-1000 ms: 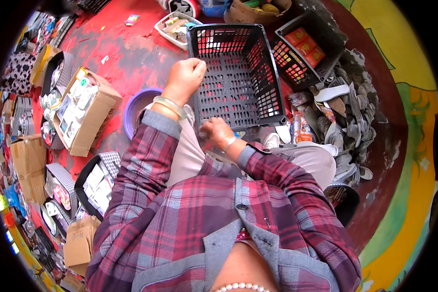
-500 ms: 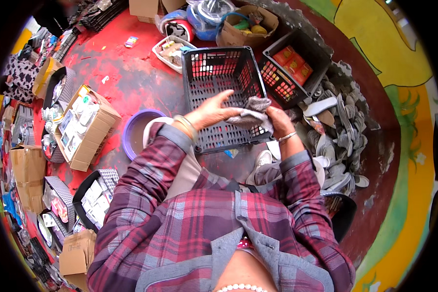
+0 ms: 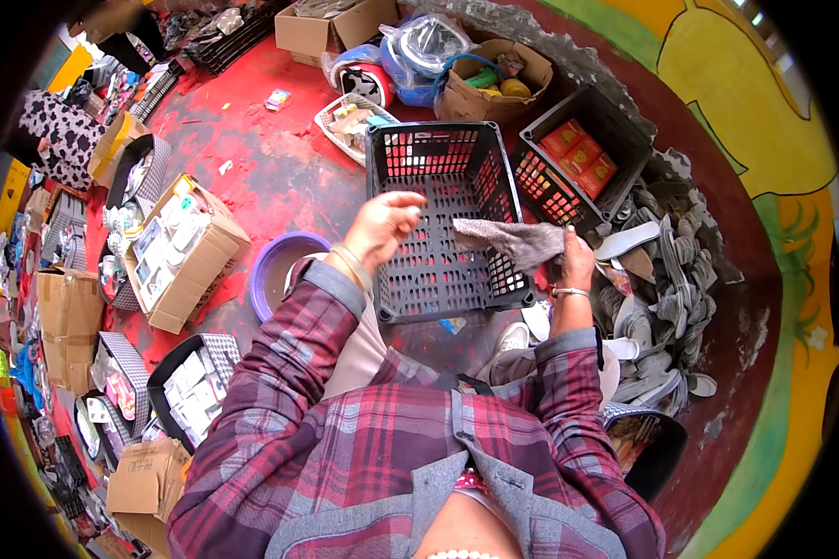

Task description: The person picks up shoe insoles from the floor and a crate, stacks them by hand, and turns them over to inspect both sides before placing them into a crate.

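Red floor [image 3: 252, 149], worn grey in patches, spreads around me, and a painted wall [image 3: 755, 121] in yellow and green curves up on my right. Closest to my work is a grey-brown, fuzzy cloth [image 3: 508, 238], stretched out sideways from my right grip [image 3: 576, 261]. That grip is closed on the cloth's right end, so the rest reaches leftward over the near right part of a black crate [image 3: 429, 270]. My left grip [image 3: 379, 228] hangs above the crate's left side, fingers curled; I cannot tell whether they are fully closed. The cloth's free end points towards those fingers, near them but apart.

Just beyond the crate's right wall stands a second black crate [image 3: 539, 184] holding red boxes [image 3: 578, 158]. Nearer me on that side, a heap of grey, sole-shaped pieces [image 3: 657, 307] lies against the wall. At the first crate's far left corner sits a white basket [image 3: 338, 142] of small items. To the left of my left forearm is a purple basin [image 3: 257, 279], and further left a cardboard carton [image 3: 200, 287] full of white packages [image 3: 170, 242].
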The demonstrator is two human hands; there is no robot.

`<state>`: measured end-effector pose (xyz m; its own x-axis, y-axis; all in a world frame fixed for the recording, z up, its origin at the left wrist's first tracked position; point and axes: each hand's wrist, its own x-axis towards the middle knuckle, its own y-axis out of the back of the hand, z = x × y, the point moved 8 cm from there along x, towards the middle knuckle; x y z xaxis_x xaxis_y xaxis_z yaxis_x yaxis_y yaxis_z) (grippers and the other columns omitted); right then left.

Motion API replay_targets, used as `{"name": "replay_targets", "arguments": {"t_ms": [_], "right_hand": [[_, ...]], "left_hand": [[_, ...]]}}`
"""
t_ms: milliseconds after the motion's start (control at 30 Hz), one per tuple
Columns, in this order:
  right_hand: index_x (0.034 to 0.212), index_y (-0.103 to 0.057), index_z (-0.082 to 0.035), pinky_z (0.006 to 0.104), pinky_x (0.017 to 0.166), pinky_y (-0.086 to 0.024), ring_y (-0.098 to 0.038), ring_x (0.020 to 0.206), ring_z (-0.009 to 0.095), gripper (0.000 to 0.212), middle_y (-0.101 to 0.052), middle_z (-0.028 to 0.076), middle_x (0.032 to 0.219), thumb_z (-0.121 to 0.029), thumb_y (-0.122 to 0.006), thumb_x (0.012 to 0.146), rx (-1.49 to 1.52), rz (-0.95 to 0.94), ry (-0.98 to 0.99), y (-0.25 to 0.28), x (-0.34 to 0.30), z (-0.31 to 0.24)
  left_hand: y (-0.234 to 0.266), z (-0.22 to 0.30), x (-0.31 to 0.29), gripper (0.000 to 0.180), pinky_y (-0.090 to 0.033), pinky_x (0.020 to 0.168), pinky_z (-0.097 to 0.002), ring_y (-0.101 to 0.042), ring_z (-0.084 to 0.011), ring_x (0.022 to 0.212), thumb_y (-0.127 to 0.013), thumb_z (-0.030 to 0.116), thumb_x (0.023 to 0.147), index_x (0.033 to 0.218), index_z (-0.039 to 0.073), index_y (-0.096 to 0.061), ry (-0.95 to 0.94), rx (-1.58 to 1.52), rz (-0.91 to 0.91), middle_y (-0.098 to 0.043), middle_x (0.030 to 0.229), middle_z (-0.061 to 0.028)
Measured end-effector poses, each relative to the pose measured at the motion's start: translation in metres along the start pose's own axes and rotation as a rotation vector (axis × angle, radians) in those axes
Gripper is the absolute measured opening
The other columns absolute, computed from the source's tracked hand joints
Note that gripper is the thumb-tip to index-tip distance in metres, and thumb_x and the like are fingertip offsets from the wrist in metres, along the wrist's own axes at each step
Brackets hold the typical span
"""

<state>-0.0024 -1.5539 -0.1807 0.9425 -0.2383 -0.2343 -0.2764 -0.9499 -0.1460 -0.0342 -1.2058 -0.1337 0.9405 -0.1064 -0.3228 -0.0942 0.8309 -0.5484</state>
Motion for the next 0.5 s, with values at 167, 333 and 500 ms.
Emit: {"name": "replay_targets", "arguments": {"t_ms": [167,333,500], "right_hand": [[0.078,-0.065,-0.002,0.0304,0.057,-0.048,-0.061,0.064,0.017,0.026,-0.063,0.005,0.064,-0.026,-0.063,0.087,0.102,-0.315,-0.309,-0.057,-0.019,-0.030],[0.075,-0.066,0.006,0.0303,0.060,-0.046,-0.059,0.064,0.015,0.044,-0.066,0.005,0.071,-0.038,-0.067,0.082,-0.918,-0.358,0.155,-0.060,0.065,-0.050],[0.085,-0.066,-0.002,0.0295,0.057,-0.044,-0.054,0.065,0.010,0.036,-0.059,-0.001,0.069,-0.037,-0.060,0.087,-0.579,-0.258,0.017,-0.077,0.167,-0.070]], "left_hand": [[0.019,0.017,0.009,0.021,-0.042,0.057,-0.0186,-0.053,-0.0094,0.065,-0.053,-0.006,0.081,0.101,-0.002,-0.056,-0.050,-0.093,0.121,-0.057,0.077,-0.0036],[-0.004,0.001,0.003,0.016,-0.043,0.058,-0.0196,-0.055,-0.0091,0.066,-0.056,0.001,0.085,0.101,0.001,-0.059,0.070,0.079,0.029,-0.059,0.080,-0.0021],[-0.015,0.006,-0.005,0.016,-0.045,0.060,-0.0183,-0.055,-0.0078,0.067,-0.059,0.004,0.085,0.100,0.002,-0.060,0.117,0.092,0.025,-0.061,0.082,-0.0011]]}}
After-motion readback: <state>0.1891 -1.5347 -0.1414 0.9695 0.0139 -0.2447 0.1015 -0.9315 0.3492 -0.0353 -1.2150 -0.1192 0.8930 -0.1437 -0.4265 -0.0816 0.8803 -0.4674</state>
